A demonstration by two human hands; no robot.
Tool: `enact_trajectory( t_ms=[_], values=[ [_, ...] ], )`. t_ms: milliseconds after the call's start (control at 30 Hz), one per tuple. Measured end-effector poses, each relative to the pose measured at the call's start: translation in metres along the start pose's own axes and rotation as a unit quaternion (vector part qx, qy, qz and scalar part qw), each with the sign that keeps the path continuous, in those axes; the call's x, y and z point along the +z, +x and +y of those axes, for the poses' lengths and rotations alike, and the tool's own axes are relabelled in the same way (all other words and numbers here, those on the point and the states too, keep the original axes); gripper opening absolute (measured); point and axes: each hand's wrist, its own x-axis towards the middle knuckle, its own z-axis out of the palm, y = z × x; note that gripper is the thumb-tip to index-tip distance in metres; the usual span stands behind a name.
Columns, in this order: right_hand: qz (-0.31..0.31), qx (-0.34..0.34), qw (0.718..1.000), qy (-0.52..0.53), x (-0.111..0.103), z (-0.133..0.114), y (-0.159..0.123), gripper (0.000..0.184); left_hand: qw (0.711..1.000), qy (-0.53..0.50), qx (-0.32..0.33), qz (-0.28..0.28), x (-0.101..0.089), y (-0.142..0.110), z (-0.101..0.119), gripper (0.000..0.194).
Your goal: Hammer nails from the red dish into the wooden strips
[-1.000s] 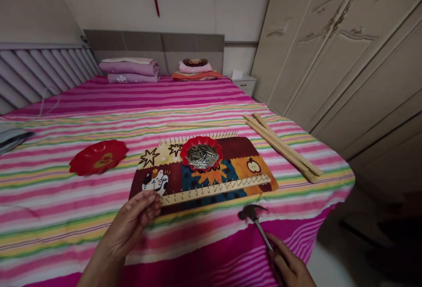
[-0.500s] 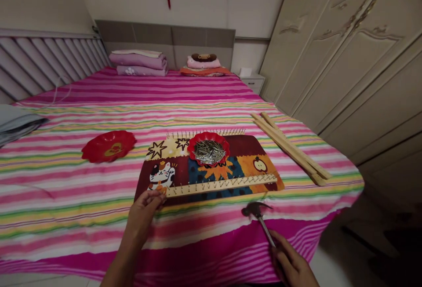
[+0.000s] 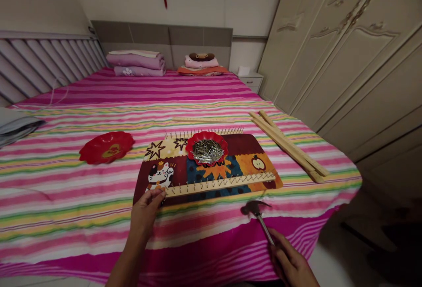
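Observation:
A colourful patchwork mat (image 3: 244,147) lies on the striped bed. Across its near edge rests a wooden strip (image 3: 220,183) studded with a row of nails; a second nailed strip (image 3: 231,131) lies along the far edge. My left hand (image 3: 147,210) has its fingers closed in a pinch at the left end of the near strip, touching it. My right hand (image 3: 290,263) grips the handle of a hammer (image 3: 257,213), whose head rests on the bedspread just below the mat. A red dish full of nails (image 3: 206,147) sits on the mat.
An empty red dish (image 3: 106,147) lies to the left. Several long wooden slats (image 3: 288,145) lie at the right edge of the bed (image 3: 66,190). Folded bedding (image 3: 138,62) is stacked at the headboard. A wardrobe (image 3: 346,54) stands on the right.
The view has shifted a little. My left hand has moved forward onto the left end of the near strip. The hammer and my right hand have stayed where they were.

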Motion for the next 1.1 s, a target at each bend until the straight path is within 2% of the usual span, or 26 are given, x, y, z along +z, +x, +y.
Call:
enact_trajectory(
  t_ms=[167, 267, 400, 500, 700, 900, 1100],
  values=[
    [-0.011, -0.079, 0.996, -0.033, -0.011, -0.006, -0.003, 0.048, 0.995, 0.086, 0.040, 0.006, 0.000, -0.002, -0.004, 0.031],
    [-0.040, -0.109, 0.991, -0.065, -0.006, -0.022, -0.012, 0.042, 0.991, 0.117, 0.071, 0.015, 0.001, -0.006, -0.005, 0.026],
    [-0.099, -0.175, 0.976, -0.079, 0.020, -0.062, -0.026, 0.041, 0.976, 0.154, 0.151, 0.017, 0.004, -0.010, -0.005, 0.019],
    [-0.174, -0.239, 0.951, -0.097, 0.048, -0.096, -0.029, 0.042, 0.964, 0.178, 0.196, 0.023, 0.006, -0.011, -0.004, 0.015],
    [-0.244, -0.338, 0.901, -0.121, 0.100, -0.148, -0.022, 0.037, 0.958, 0.188, 0.214, 0.025, 0.007, -0.011, -0.007, 0.014],
    [-0.271, -0.423, 0.841, -0.199, 0.133, -0.167, -0.016, 0.045, 0.954, 0.210, 0.213, 0.020, 0.007, -0.012, -0.011, 0.014],
    [-0.257, -0.440, 0.816, -0.273, 0.136, -0.172, -0.018, 0.049, 0.960, 0.190, 0.203, 0.030, 0.008, -0.013, -0.010, 0.014]
  ],
)
